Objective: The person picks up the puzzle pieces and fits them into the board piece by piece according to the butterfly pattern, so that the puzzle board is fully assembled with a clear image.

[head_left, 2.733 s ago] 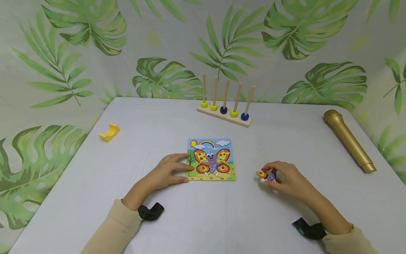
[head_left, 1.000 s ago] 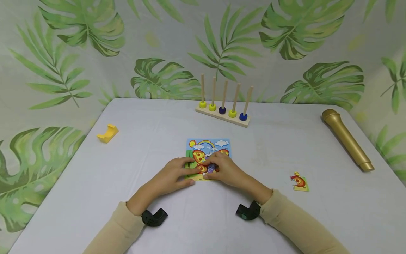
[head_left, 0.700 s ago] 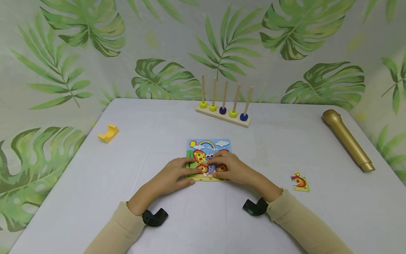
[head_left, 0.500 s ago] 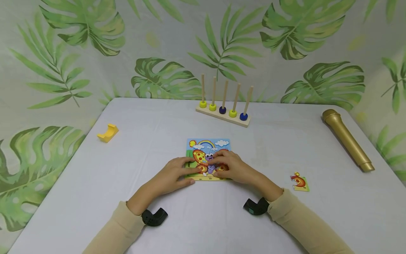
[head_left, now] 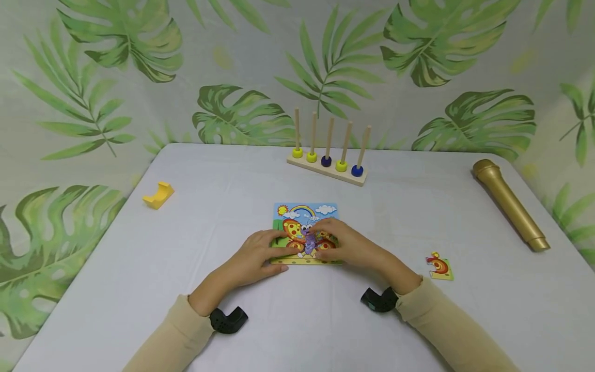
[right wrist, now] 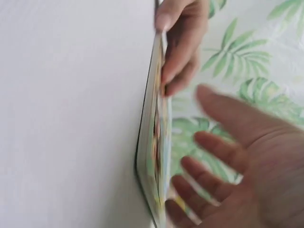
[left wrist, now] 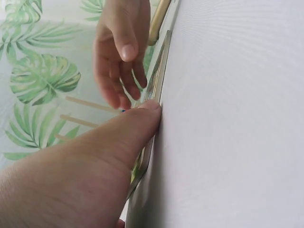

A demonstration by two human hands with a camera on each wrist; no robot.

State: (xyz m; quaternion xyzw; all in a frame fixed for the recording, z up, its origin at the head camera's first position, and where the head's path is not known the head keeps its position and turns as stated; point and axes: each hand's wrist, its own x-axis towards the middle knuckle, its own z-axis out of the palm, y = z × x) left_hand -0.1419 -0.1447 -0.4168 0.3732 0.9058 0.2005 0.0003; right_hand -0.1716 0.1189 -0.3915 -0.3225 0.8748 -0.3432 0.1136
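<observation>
A square butterfly jigsaw puzzle board (head_left: pixel 307 211) lies flat on the white table in the head view. My left hand (head_left: pixel 251 257) rests at its left side, fingers over the picture and thumb by the near edge; in the left wrist view the left thumb (left wrist: pixel 142 118) touches the board's rim. Over the right half is my right hand (head_left: pixel 350 245). The right wrist view shows the right hand (right wrist: pixel 247 161) with fingers spread, off the board and holding nothing. It hides part of the butterfly's right wings. One loose puzzle piece (head_left: pixel 439 267) with a red-orange swirl lies farther right.
Behind the board stands a wooden peg rack (head_left: pixel 327 169) with upright pegs and yellow and blue beads. A gold microphone-shaped object (head_left: pixel 510 205) lies at the right edge. At the left sits a yellow curved block (head_left: pixel 159 196). Leaf-patterned cloth hangs behind the table.
The right hand carried puzzle pieces from the right; one lies on the table since. It worked on the board, then lifted slightly rightward, fingers apart. The left hand shifted only a little.
</observation>
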